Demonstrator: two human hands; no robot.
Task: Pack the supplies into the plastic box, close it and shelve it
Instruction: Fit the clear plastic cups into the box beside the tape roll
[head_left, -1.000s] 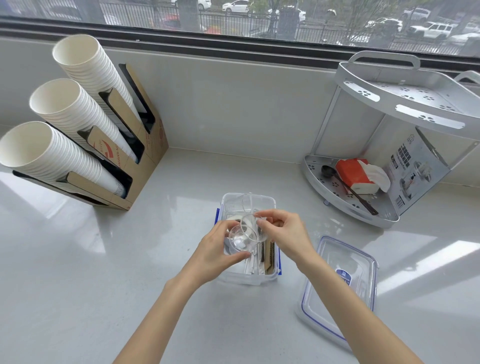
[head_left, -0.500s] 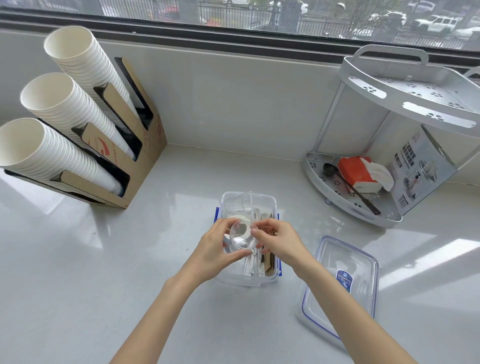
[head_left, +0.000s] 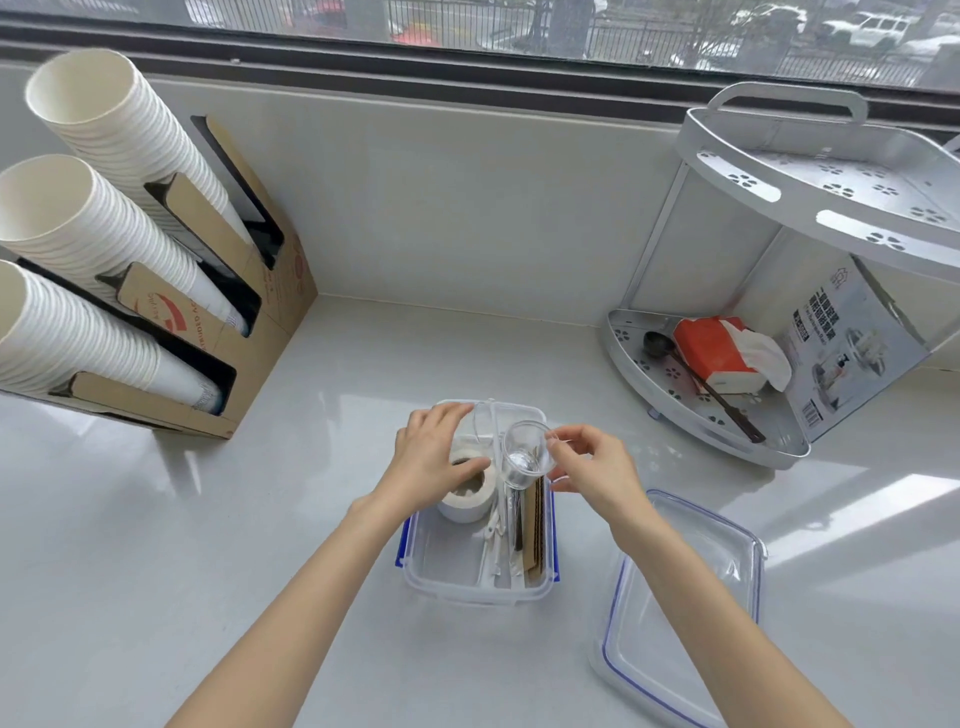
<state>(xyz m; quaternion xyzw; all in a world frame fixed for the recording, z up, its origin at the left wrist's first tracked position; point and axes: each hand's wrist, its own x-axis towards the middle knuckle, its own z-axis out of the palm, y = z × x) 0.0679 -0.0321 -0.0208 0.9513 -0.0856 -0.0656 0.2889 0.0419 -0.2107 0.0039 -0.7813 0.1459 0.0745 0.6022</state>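
Partly, left hand (head_left: 431, 462) hides the paper roll (head_left: 467, 496).

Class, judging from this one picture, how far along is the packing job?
Done: a white roll and wrapped utensils already lie in the plastic box. In hand: the right hand holds a clear cup over the box; the left hand touches the roll. Left: the lid lies beside the box, and shelving.

Lid (head_left: 680, 608) lies right of box (head_left: 475, 584); rack (head_left: 706, 415) seemingly behind.
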